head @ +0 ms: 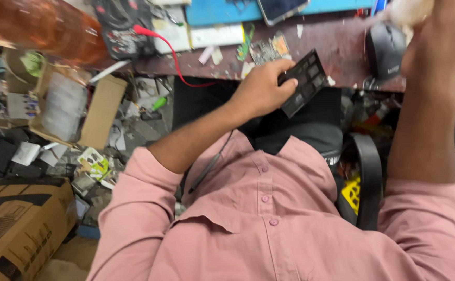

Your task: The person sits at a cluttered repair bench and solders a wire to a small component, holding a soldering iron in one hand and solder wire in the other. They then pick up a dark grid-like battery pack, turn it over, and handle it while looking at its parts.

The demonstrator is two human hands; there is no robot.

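Where the dark, scuffed workbench (337, 47) meets its front edge, clutter crowds in on every side: a red wire (173, 54) loops across the top, a small green circuit board (269, 49) lies just beyond the fingers, a black computer mouse (385, 49) sits to the right, and a phone (281, 9) rests on a blue mat (227, 11) farther back. Below, open cardboard boxes (81, 106) and scrap cover the floor on the left, and a black chair arm (368, 177) stands beside the pink shirt (269, 224). The left hand (261, 91) is closed around a black rectangular part (304, 83), held tilted just in front of the bench edge, over the lap; its face shows a grid of small grey compartments. The right hand (435, 36) is raised near the upper corner, fingers curled around a pale, blurred cloth-like wad (407, 11).
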